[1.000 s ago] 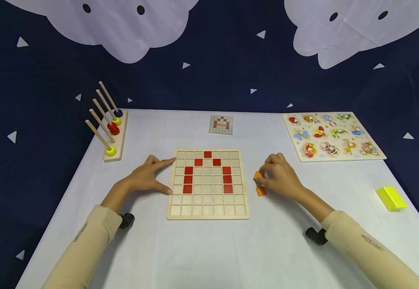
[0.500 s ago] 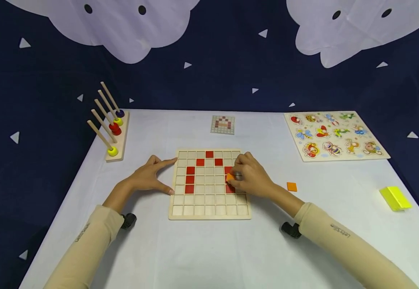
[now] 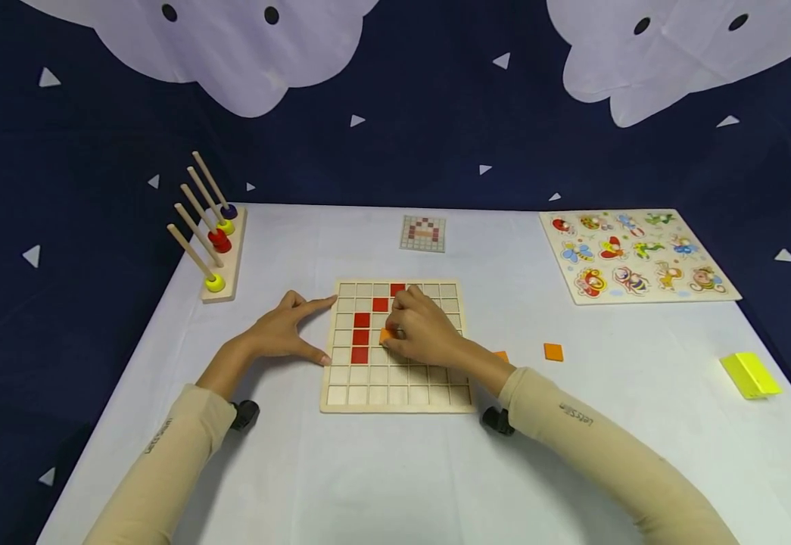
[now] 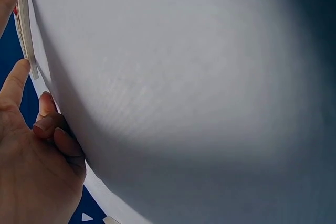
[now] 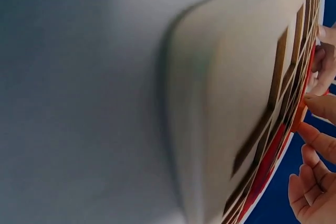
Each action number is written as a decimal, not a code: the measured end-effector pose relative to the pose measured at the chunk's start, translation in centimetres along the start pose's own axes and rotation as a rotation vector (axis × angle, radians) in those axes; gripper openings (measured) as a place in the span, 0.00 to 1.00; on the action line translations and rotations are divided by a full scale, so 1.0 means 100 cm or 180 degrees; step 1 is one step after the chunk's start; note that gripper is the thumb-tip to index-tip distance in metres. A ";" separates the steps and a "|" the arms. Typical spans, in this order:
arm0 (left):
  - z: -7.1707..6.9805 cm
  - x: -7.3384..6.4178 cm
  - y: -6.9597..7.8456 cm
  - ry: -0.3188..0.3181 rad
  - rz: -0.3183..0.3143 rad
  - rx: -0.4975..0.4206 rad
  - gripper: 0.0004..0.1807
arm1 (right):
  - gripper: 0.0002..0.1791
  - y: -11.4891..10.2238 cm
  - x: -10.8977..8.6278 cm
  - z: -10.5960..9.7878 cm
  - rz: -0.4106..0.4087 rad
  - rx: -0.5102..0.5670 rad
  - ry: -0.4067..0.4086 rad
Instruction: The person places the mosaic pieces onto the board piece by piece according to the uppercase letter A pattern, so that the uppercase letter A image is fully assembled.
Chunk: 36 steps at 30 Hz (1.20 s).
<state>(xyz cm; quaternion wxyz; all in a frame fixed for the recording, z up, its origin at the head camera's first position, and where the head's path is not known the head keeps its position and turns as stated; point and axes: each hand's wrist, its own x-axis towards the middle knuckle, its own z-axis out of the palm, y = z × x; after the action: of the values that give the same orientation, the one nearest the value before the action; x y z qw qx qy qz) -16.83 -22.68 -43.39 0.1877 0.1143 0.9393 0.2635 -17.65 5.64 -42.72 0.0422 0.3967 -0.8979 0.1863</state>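
A wooden grid board lies mid-table, with several red square tiles in its cells; the board's right part is hidden under my right arm. My right hand pinches an orange square tile between thumb and index finger, close over the cells right of the left red column. The right wrist view shows this orange tile tilted near the grid. My left hand touches the board's left edge with extended thumb and index finger; its other fingers are curled under, as the left wrist view shows.
Two more orange tiles lie right of the board: one alone, one partly behind the right forearm. Behind stands a small pattern card. A peg stacker is back left, an insect puzzle back right, a yellow block far right.
My right hand has carried an orange tile from the table leftward over the board's right red column to the middle of the grid. The left hand has stayed at the board's edge.
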 end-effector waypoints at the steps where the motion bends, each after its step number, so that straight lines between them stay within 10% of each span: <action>1: 0.000 0.000 0.000 -0.0003 0.0004 -0.0004 0.63 | 0.10 -0.001 0.001 0.001 -0.0008 -0.0004 -0.0030; 18: 0.001 0.000 0.000 -0.0023 -0.0006 0.0040 0.62 | 0.13 -0.010 0.005 -0.005 0.0284 0.0153 -0.0383; 36: 0.001 -0.001 0.002 -0.0013 -0.0046 0.0036 0.62 | 0.18 0.046 -0.095 -0.051 0.0659 0.0164 -0.0067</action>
<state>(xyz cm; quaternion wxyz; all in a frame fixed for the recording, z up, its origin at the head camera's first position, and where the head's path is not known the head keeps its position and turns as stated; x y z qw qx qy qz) -16.66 -22.52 -43.33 0.1909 0.1091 0.9412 0.2566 -14.88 16.96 -41.51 0.0030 0.3047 -0.9293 0.2085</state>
